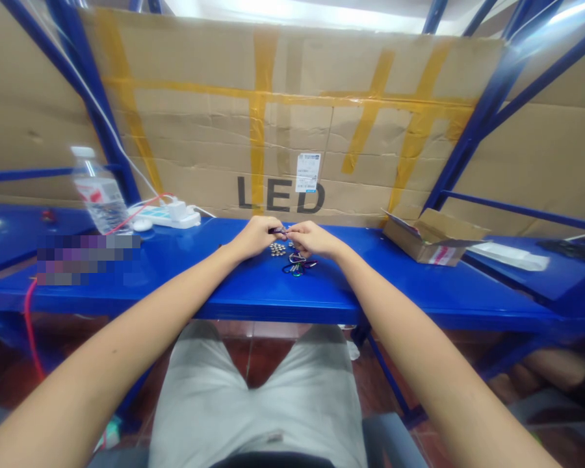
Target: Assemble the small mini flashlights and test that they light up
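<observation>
Both of my arms reach forward over the blue metal bench (253, 292). My left hand (256, 235) and my right hand (312, 239) meet at the middle, fingers pinched together on a small dark purple part (277, 230) held between them. Just below the hands lies a cluster of small silver metal pieces (276, 249). A little nearer to me, a few coloured rings or clips (298, 265) lie on the bench, touching my right hand's underside. The held part is too small to name.
A clear water bottle (100, 192) stands at the left. A white power strip (168, 214) with plugs and a red cable lies beside it. An open cardboard box (431, 237) sits at the right. A taped cardboard sheet marked LED backs the bench.
</observation>
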Action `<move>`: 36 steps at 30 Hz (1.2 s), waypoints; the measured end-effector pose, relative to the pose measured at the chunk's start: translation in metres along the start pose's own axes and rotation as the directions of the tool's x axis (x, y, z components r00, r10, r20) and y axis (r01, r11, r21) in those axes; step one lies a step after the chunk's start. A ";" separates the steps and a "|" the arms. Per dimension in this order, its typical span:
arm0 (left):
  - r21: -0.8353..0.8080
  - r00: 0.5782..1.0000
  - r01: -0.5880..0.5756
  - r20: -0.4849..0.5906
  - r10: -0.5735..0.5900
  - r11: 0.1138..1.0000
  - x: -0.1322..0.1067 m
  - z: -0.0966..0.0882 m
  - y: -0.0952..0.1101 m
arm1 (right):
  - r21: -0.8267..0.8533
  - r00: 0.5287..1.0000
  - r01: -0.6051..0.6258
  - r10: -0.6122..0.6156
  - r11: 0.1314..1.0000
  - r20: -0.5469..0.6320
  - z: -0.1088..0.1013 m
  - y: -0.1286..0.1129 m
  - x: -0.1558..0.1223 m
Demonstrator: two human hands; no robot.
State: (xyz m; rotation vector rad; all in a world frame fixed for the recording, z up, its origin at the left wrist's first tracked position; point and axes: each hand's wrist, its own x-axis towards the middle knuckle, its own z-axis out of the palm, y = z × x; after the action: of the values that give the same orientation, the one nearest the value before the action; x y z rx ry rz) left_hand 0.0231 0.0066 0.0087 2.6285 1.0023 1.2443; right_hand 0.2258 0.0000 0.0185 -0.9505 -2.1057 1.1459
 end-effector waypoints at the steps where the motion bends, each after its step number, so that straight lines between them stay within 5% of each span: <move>1: 0.000 1.000 -0.001 0.002 0.001 1.000 0.000 0.000 0.000 | -0.038 1.000 0.007 -0.007 0.999 -0.011 0.001 -0.001 0.000; 15: -0.004 0.999 0.037 0.039 -0.037 0.999 -0.001 0.000 0.003 | -0.222 0.993 0.000 -0.027 0.975 -0.119 0.007 -0.006 0.000; 21: 0.001 0.987 0.138 0.077 -0.138 0.990 -0.004 -0.004 0.012 | -0.363 0.985 -0.017 -0.046 0.932 -0.165 0.002 -0.004 0.005; 26: 0.075 0.985 0.151 0.075 -0.157 0.986 -0.003 -0.006 0.006 | -0.184 0.975 -0.071 0.029 0.980 -0.219 0.000 0.005 0.010; 36: 0.315 0.995 -0.070 0.090 0.044 0.946 -0.004 0.002 0.010 | 0.100 0.932 0.027 0.011 0.995 -0.362 0.006 0.012 0.019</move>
State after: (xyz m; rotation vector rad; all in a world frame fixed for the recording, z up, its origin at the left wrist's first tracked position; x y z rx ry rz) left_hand 0.0279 -0.0035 0.0083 2.9398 1.2126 1.0502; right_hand 0.2137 0.0169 0.0078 -1.0158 -1.7369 0.9782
